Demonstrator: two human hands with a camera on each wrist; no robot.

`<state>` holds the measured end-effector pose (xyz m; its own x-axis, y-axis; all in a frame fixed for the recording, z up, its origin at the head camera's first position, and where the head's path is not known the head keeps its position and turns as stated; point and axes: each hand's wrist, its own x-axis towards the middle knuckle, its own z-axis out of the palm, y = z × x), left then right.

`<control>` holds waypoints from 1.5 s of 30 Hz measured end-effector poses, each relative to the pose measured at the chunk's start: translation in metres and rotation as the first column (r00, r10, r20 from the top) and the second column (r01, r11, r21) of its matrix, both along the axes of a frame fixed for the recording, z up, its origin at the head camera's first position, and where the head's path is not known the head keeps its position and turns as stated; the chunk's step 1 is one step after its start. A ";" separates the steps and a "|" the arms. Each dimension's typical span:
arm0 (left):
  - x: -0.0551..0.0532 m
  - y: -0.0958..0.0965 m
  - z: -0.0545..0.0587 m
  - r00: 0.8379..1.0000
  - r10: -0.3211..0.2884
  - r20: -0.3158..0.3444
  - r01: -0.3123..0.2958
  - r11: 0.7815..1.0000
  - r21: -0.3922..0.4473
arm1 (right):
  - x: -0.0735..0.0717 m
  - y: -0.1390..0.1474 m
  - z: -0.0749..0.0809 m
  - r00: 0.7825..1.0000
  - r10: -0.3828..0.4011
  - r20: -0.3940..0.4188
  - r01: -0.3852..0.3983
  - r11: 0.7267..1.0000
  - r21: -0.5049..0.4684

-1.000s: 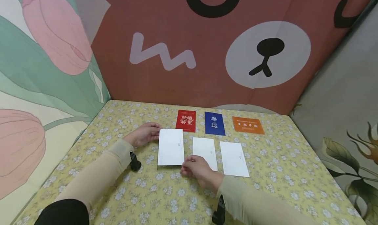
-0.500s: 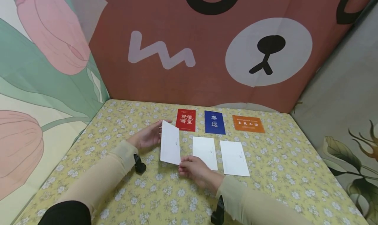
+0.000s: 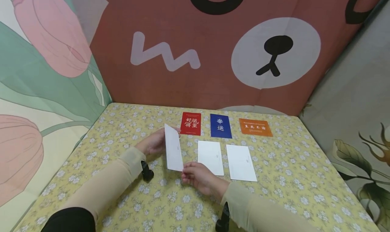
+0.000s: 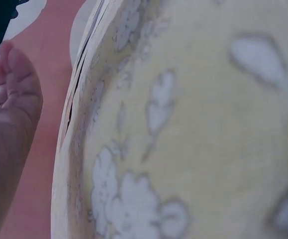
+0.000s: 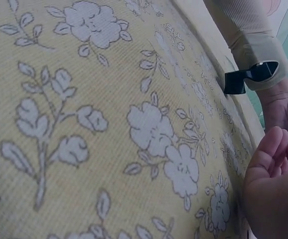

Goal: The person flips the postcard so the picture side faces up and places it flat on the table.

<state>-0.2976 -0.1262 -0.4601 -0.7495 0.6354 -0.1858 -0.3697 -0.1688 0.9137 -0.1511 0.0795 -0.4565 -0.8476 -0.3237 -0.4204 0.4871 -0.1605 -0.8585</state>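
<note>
A postcard (image 3: pixel 173 150) is held up off the table, steeply tilted, its white back toward me. Its other face shows dark green with gold lettering at the upper left of the left wrist view. My right hand (image 3: pixel 201 179) pinches the bottom right corner between thumb and fingers. My left hand (image 3: pixel 152 143) holds the upper left side, its fingertips mostly hidden behind the card; in the left wrist view the left hand's fingers (image 4: pixel 17 67) are right at the green face. Two more white-backed postcards, one in the middle (image 3: pixel 210 157) and one on the right (image 3: pixel 241 162), lie flat beside my right hand.
A red card (image 3: pixel 191 123), a blue card (image 3: pixel 221 126) and an orange card (image 3: pixel 256 127) lie in a row farther back, with white characters. The table has a yellow floral cloth (image 3: pixel 289 177). A wall hanging with a cartoon bear (image 3: pixel 213 76) rises behind.
The held postcard has been lifted and turned from facing me to nearly edge-on, its right edge swinging inward. My left hand has moved slightly right behind it. The other cards stay put.
</note>
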 end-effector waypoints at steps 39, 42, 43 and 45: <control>-0.019 -0.014 -0.001 0.963 0.035 -0.267 -0.140 0.912 -0.385 | -0.004 0.010 0.004 0.981 -0.073 -0.179 0.124 0.948 0.295; -0.021 -0.014 -0.001 0.957 0.015 -0.290 -0.152 0.877 -0.456 | -0.005 0.009 0.004 0.973 -0.040 -0.228 0.115 0.938 0.327; -0.022 -0.014 -0.001 0.953 0.004 -0.302 -0.156 0.863 -0.480 | -0.005 0.009 0.004 0.970 -0.032 -0.242 0.114 0.935 0.335; -0.022 -0.015 0.000 0.945 -0.022 -0.325 -0.161 0.837 -0.523 | -0.004 0.009 0.006 0.965 -0.014 -0.263 0.112 0.926 0.361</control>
<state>-0.3197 -0.1407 -0.4600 -0.8632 0.4469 -0.2348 -0.0632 0.3658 0.9286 -0.1554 0.0884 -0.4506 -0.9542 -0.1287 -0.2701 0.2473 0.1687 -0.9541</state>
